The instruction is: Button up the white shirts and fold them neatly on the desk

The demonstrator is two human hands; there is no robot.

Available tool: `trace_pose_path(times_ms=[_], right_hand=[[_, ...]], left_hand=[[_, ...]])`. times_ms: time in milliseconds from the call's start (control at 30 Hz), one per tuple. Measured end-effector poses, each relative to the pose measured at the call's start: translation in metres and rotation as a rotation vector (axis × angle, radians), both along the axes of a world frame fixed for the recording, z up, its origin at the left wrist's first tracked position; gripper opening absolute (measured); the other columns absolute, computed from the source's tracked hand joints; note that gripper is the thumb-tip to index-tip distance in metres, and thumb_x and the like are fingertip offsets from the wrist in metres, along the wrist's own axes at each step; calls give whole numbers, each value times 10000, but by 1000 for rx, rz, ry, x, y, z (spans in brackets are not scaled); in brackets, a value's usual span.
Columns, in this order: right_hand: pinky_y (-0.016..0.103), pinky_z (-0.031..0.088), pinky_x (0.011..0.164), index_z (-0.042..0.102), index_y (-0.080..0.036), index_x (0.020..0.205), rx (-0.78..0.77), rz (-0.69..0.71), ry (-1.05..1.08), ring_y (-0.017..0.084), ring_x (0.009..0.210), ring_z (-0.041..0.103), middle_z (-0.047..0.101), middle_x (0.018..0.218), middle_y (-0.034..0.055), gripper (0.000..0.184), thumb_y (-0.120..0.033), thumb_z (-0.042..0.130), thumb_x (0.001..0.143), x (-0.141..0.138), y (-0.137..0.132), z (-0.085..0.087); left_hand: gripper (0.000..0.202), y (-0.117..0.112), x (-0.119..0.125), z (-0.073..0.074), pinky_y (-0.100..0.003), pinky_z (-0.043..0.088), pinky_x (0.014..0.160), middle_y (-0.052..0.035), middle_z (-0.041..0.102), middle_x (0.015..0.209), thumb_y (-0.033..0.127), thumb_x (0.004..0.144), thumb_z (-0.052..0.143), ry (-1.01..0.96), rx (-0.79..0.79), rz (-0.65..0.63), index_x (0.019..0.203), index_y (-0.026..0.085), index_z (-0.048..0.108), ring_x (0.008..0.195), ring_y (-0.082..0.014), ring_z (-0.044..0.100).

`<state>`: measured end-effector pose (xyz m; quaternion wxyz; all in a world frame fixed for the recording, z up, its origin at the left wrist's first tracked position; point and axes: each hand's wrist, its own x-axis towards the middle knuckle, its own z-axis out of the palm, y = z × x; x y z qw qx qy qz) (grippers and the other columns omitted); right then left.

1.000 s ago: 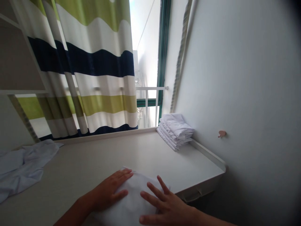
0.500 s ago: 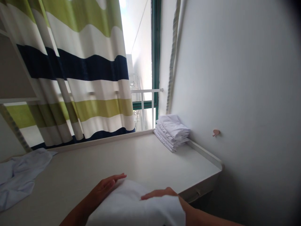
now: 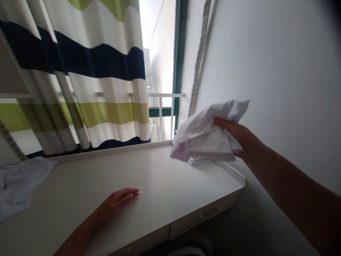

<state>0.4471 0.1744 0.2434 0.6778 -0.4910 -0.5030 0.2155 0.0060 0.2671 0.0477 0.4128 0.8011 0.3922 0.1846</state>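
Note:
My right hand (image 3: pixel 239 137) grips a folded white cloth (image 3: pixel 205 137) and holds it in the air over the far right corner of the white desk (image 3: pixel 160 177). The cloth hides most of the stack of folded white cloths (image 3: pixel 192 162) in that corner; only a sliver shows under it. My left hand (image 3: pixel 117 200) lies flat on the desk near the front edge, fingers stretched out, holding nothing.
A loose pale cloth (image 3: pixel 18 181) lies crumpled at the desk's left end. A striped green, white and navy curtain (image 3: pixel 93 78) hangs behind the desk, beside a window with a white rail (image 3: pixel 165 96). A white wall (image 3: pixel 279 89) borders the right side.
My right hand has lifted the folded cloth off the desk front and carried it up and right to the far corner. My left hand let go and stays flat on the desk.

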Motion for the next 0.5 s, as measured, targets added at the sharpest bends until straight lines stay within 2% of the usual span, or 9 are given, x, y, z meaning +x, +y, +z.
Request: trace_pose_path(times_ms=[67, 100, 167, 233, 300, 367, 500], right_hand=[[440, 613, 827, 663, -128, 1140, 251, -302, -294, 295, 969, 705, 735, 1042, 103, 399, -442, 653, 895, 13, 24, 33], [453, 576, 915, 660, -129, 1156, 313, -375, -371, 301, 1062, 674, 724, 1093, 100, 386, -414, 657, 896, 20, 38, 46], [462, 475, 1064, 656, -135, 1204, 352, -425, -613, 293, 1213, 594, 685, 1222, 86, 343, -297, 648, 902, 35, 67, 60], [473, 362, 1162, 632, -153, 1282, 285, -382, -921, 276, 1336, 495, 592, 1391, 67, 365, -188, 591, 921, 50, 96, 58], [514, 276, 1197, 617, -147, 1315, 153, -312, -1164, 279, 1393, 429, 525, 1468, 68, 377, -148, 545, 945, 63, 123, 38], [558, 261, 1176, 633, -109, 1278, -2, -243, -1267, 282, 1359, 463, 567, 1413, 100, 323, -163, 536, 975, 73, 143, 5], [492, 492, 1007, 618, -133, 1241, -239, -208, -1320, 237, 1154, 607, 613, 1274, 102, 298, -313, 578, 1007, 85, 156, -67]], left_hand=[[458, 0, 1, 1, -431, 414, 1127, -45, 693, 1308, 551, 961, 483, 10, -6, -5, 1277, 285, 680, 1277, -284, 584], [452, 0, 2, 1, -427, 416, 1125, -41, 691, 1312, 550, 960, 483, 15, -3, -2, 1269, 290, 686, 1278, -284, 583], [436, -2, 4, 2, -423, 414, 1127, -33, 682, 1326, 544, 957, 489, 30, 8, 7, 1247, 298, 703, 1277, -286, 582], [424, -5, 5, 4, -420, 410, 1131, -25, 672, 1341, 541, 955, 493, 41, 19, 11, 1233, 306, 711, 1277, -284, 580], [421, -7, 6, 5, -418, 407, 1134, -19, 666, 1347, 544, 956, 493, 53, 19, 6, 1235, 314, 708, 1277, -279, 580], [421, -9, 6, 6, -416, 405, 1137, -16, 662, 1351, 544, 961, 484, 67, 23, 5, 1241, 318, 702, 1281, -273, 576], [417, -9, 6, 7, -409, 428, 1116, -24, 665, 1341, 529, 966, 476, 89, 49, -16, 1239, 309, 702, 1263, -273, 586]])
